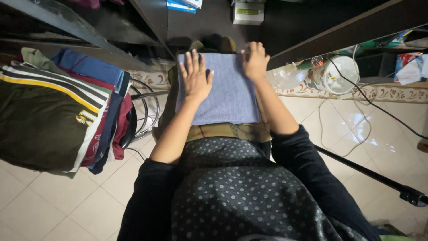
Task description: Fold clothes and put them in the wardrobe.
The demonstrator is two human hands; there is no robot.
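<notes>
One folded blue-grey cloth (220, 89) lies on the person's lap, with two hands on it: the left hand (195, 76) and the right hand (255, 61). One pile of folded clothes (58, 107) sits alongside. One white bucket (341, 73), one clear plastic bag (285, 76).

left hand (195, 76) flat, right hand (255, 61) curled

Grey-blue folded cloth (223, 91); dark dotted garment (232, 187); olive, yellow-and-white-striped clothes pile (49, 107)
</notes>
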